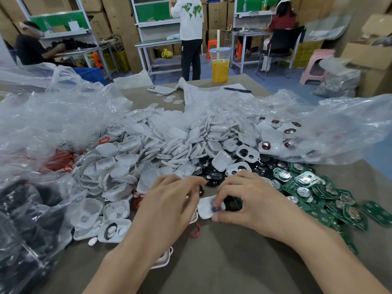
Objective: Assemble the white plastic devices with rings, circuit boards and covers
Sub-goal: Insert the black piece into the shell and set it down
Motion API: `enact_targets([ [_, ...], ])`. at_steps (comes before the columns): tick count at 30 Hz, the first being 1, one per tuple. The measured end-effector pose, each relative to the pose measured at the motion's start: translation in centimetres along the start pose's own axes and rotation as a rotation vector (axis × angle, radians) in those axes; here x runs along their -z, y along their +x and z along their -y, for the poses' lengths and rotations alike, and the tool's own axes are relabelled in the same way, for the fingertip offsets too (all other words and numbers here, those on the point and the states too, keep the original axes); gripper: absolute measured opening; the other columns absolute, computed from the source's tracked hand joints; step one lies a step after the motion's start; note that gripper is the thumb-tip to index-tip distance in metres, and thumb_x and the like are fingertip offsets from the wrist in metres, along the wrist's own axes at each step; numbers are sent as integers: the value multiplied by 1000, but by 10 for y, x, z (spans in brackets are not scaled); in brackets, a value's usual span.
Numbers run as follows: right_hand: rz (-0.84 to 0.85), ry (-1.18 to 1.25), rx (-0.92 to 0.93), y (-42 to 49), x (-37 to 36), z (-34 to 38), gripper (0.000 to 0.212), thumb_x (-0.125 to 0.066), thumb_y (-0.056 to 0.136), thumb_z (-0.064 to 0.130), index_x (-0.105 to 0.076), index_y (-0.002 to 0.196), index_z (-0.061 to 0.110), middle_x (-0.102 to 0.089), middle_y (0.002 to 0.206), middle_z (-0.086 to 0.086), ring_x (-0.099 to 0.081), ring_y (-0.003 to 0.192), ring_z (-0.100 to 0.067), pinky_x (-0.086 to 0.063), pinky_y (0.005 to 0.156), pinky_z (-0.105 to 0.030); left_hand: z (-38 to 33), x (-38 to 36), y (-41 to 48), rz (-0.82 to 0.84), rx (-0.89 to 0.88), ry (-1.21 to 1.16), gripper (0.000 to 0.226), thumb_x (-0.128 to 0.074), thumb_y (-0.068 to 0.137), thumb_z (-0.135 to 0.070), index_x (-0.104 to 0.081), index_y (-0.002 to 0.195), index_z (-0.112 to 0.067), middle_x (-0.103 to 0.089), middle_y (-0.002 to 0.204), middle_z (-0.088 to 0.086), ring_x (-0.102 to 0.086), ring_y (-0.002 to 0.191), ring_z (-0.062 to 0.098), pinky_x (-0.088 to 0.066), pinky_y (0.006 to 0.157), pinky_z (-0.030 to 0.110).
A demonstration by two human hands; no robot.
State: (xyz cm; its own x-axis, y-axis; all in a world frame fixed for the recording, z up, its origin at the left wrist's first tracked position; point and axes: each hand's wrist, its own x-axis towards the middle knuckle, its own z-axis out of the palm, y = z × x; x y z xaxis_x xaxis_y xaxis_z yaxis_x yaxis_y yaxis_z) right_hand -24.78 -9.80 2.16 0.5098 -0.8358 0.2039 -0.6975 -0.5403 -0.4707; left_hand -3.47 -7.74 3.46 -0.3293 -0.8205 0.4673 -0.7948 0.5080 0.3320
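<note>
A white plastic device shell (205, 207) lies on the table between my hands, with a dark part set in it. My right hand (250, 200) pinches the shell's right side, thumb below and fingers curled over a green circuit board (234, 203). My left hand (169, 200) sits just left of the shell with fingers curled; what it grips is hidden. Behind them spreads a big heap of white covers (169, 145), black round parts (214, 174), and green circuit boards (318, 187) at the right. Red rings (195, 230) lie near my left hand.
Crumpled clear plastic bags (53, 115) crowd the left and far right. A drink cup (220, 64), a phone (161, 90), a paper sheet (203, 94) and a pen (237, 89) sit at the table's far edge. Several people work at benches behind.
</note>
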Motion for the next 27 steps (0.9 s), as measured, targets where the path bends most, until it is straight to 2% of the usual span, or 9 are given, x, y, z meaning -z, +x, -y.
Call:
enact_targets([
  [2, 4, -6, 2, 0, 0, 0, 35, -60, 78, 70, -69, 91, 39, -61, 103, 23, -43, 106, 1, -35, 100, -30, 4, 6, 0, -5, 5, -45, 28, -48, 93, -26, -73, 105, -23, -69, 88, -17, -55, 91, 3, -39, 85, 18],
  [6, 7, -2, -1, 0, 0, 0, 36, -56, 77, 72, -67, 90, 40, -60, 102, 23, -43, 106, -1, -35, 101, -31, 8, 7, -1, 113, -110, -76, 31, -43, 92, -17, -71, 104, -23, -66, 102, -19, -58, 97, 6, -42, 86, 21],
  [11, 10, -21, -7, 0, 0, 0, 37, -54, 76, 74, -66, 91, 41, -59, 104, 24, -42, 109, 0, -33, 103, -29, 8, 1, -3, 244, -162, -56, 37, -38, 87, -16, -70, 103, -25, -67, 99, -18, -57, 93, 4, -42, 85, 26],
  [17, 3, -21, -12, 0, 0, 1, 37, -60, 77, 71, -61, 98, 41, -59, 102, 23, -42, 105, -2, -35, 100, -29, 9, 4, -5, 166, -75, -124, 31, -45, 90, -11, -64, 108, -27, -62, 94, -22, -55, 95, 1, -39, 83, 14],
  [21, 12, -25, -5, 0, 0, 1, 38, -54, 76, 74, -62, 100, 45, -58, 102, 25, -42, 105, -1, -35, 100, -29, 10, 5, -3, 172, -112, -59, 32, -37, 93, -19, -68, 101, -23, -62, 102, -17, -57, 96, 11, -43, 86, 27],
  [27, 20, -21, -2, 0, -1, 0, 39, -51, 76, 76, -63, 99, 47, -57, 104, 28, -41, 107, 2, -34, 101, -28, 12, 3, -5, 217, -121, -56, 31, -46, 90, -11, -72, 93, -26, -64, 105, -15, -56, 102, 10, -46, 88, 33],
])
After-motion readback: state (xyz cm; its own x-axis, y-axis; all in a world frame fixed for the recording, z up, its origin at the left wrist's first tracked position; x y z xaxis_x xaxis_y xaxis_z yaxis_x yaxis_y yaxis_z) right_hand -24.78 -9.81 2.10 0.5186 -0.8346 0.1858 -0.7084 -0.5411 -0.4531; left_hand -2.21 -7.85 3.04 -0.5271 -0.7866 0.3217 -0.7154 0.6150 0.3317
